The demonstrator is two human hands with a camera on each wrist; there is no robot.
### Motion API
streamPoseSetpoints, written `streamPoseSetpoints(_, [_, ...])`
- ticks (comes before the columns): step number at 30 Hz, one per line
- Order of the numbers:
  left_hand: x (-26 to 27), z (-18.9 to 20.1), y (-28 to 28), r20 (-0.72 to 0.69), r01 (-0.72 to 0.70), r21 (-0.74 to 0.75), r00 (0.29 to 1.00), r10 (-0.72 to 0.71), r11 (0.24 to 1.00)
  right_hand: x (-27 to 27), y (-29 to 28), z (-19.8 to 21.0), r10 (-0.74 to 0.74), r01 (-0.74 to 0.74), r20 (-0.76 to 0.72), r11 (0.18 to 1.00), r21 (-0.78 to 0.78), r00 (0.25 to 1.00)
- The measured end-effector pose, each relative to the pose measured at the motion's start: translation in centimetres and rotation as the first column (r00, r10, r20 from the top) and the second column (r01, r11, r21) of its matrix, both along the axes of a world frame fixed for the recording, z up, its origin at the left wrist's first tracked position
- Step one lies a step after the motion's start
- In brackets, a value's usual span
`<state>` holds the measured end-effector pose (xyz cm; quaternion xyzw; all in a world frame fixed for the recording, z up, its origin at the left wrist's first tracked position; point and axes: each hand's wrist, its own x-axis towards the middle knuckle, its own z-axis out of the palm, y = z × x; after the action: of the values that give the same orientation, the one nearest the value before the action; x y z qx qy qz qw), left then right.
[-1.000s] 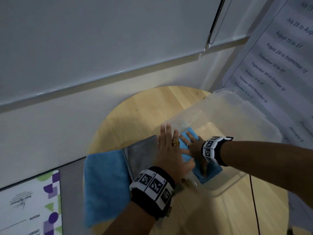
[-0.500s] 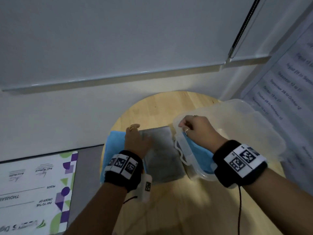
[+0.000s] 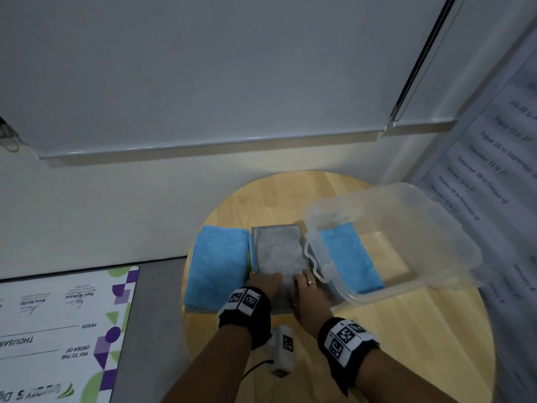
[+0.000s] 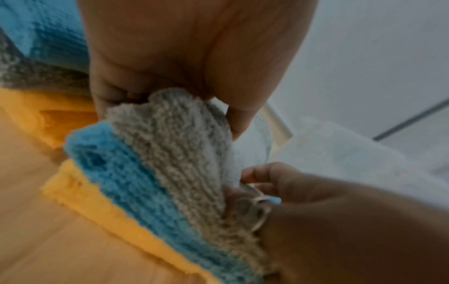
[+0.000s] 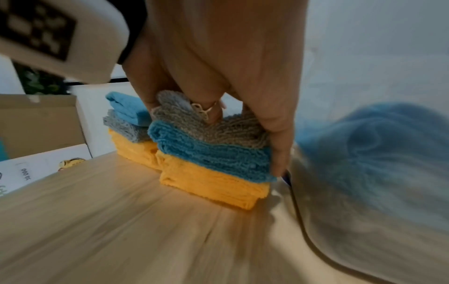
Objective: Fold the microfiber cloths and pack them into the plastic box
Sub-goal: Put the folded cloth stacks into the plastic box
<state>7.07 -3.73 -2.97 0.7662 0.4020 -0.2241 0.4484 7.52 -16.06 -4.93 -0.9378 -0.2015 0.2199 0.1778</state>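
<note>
A clear plastic box [image 3: 421, 222] stands on the right of the round table, with one folded blue cloth [image 3: 348, 257] inside. Left of the box are two stacks of folded cloths. The nearer stack has a grey cloth [image 3: 279, 251] on top, over a blue cloth [image 5: 213, 153] and a yellow cloth [image 5: 213, 184]. My left hand [image 3: 264, 282] and right hand [image 3: 305, 283] both pinch the grey cloth's near edge [image 4: 175, 153]. The other stack is topped by a blue cloth [image 3: 218, 263].
The wooden table [image 3: 377, 330] is small and round, close to a white wall. A large printed board [image 3: 58, 315] lies to the left, and a paper schedule [image 3: 494, 170] hangs on the right. A cardboard box [image 5: 36, 124] sits beyond the table's left side.
Both hands left the blue cloth in the box. The left went to the grey cloth first, the right touched the box rim, and now both grip the grey cloth's near edge.
</note>
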Motion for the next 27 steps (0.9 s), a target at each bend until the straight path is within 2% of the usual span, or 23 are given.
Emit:
streamPoseSetpoints(2, [-0.5,-0.1,-0.7,-0.004,-0.028,0.055,1.000,0.028,0.998,0.3,-0.1,-0.1,-0.022,0.025,-0.046,0.998,0.057,0.999])
streamPoseSetpoints(4, [-0.4,-0.4,-1.4,-0.015,-0.101,0.119,0.994,0.104,0.988,1.1,-0.2,-1.1,-0.111,0.124,-0.138,0.988,0.090,0.984])
streamPoseSetpoints(8, [-0.4,-0.9,-1.7,-0.005,-0.196,0.041,0.981,0.196,0.980,2.6,0.1,-1.3,-0.149,0.226,-0.437,0.965,0.130,0.887])
streamPoseSetpoints(9, [-0.3,-1.4,-1.5,0.020,-0.207,0.026,0.978,0.207,0.978,3.0,0.1,-1.1,-0.149,0.243,-0.466,0.959,0.147,0.872])
streamPoseSetpoints(10, [-0.2,-1.9,-1.3,0.041,-0.237,-0.012,0.971,0.237,0.971,3.4,0.1,-1.1,-0.174,0.268,-0.472,0.953,0.139,0.864])
streamPoseSetpoints(11, [-0.1,-2.2,-1.1,0.063,-0.196,-0.011,0.979,0.196,0.981,3.7,0.0,-1.2,-0.209,0.313,-0.475,0.938,0.151,0.855])
streamPoseSetpoints(12, [-0.2,-1.8,-1.0,0.064,-0.159,-0.003,0.985,0.159,0.987,4.0,-0.1,-1.6,-0.248,0.361,-0.477,0.918,0.161,0.843])
streamPoseSetpoints(13, [-0.3,-1.0,-0.9,0.063,-0.189,-0.024,0.980,0.190,0.982,4.2,-0.2,-2.6,-0.274,0.393,-0.489,0.906,0.158,0.828])
streamPoseSetpoints(16, [-0.5,0.3,-0.7,0.038,-0.090,-0.049,0.995,0.092,0.995,4.4,-1.0,-5.2,-0.291,0.435,-0.513,0.882,0.184,0.807])
streamPoseSetpoints(18, [-0.8,0.8,-0.7,0.031,-0.123,-0.123,0.991,0.127,0.985,4.3,-1.8,-6.8,-0.297,0.474,-0.524,0.846,0.242,0.798])
streamPoseSetpoints(20, [-1.1,1.4,-1.2,0.084,-0.179,-0.192,0.977,0.198,0.965,3.5,-2.1,-4.2,-0.291,0.504,-0.544,0.811,0.296,0.787])
streamPoseSetpoints(22, [-1.4,1.6,-1.6,0.131,-0.205,-0.184,0.964,0.231,0.961,2.7,-2.1,-1.6,-0.332,0.591,-0.605,0.751,0.294,0.724])
streamPoseSetpoints(24, [-1.9,1.9,-1.8,0.164,-0.218,-0.246,0.951,0.262,0.945,2.4,-2.4,-1.3,-0.318,0.651,-0.687,0.700,0.295,0.654])
streamPoseSetpoints(27, [-2.6,2.4,-2.1,0.224,-0.237,-0.323,0.921,0.317,0.916,2.3,-2.8,-2.0,-0.272,0.677,-0.718,0.642,0.360,0.640])
